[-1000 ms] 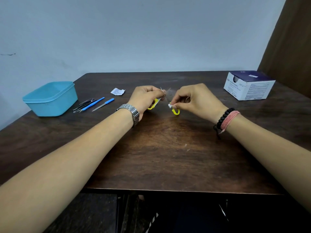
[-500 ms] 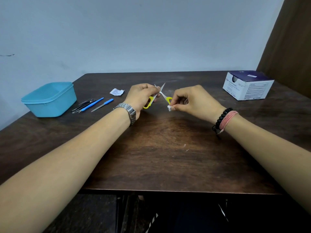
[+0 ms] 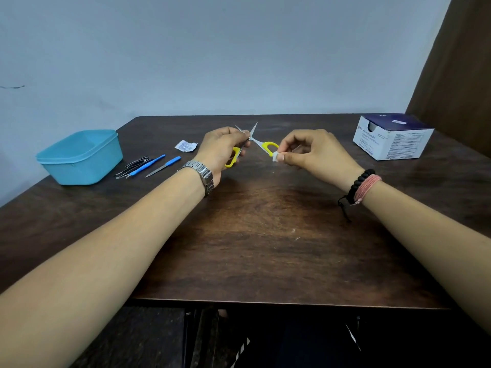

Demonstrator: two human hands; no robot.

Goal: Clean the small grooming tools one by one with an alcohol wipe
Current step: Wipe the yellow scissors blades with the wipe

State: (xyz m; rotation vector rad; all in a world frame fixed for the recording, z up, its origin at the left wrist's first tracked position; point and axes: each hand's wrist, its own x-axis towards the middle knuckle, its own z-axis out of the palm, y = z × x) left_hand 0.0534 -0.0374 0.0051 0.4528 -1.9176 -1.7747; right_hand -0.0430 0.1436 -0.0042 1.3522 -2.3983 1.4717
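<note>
The left hand (image 3: 221, 148) gripped the small yellow-handled scissors (image 3: 253, 143) by one handle loop, fingers curled round it, blades spread wide and pointing toward the far edge of the tabletop (image 3: 265, 221). The right hand (image 3: 316, 152) pinched a folded white alcohol wipe (image 3: 275, 156) between thumb and fingertips against the other yellow loop. Both hands were held just above the tabletop, in the middle of its far half.

Toward the far left corner stood a blue plastic tub (image 3: 79, 156), close to the left edge. Between the tub and the left hand lay the other grooming tools in a loose row: dark tweezers and clippers (image 3: 134, 166), a blue-handled tool (image 3: 148, 164) and a blue-handled file (image 3: 163, 166). A torn wipe sachet (image 3: 186, 145) lay just beyond them. A box of alcohol swabs (image 3: 393, 136) sat at the far right corner. The near half of the tabletop, up to the front edge, carried only the two forearms.
</note>
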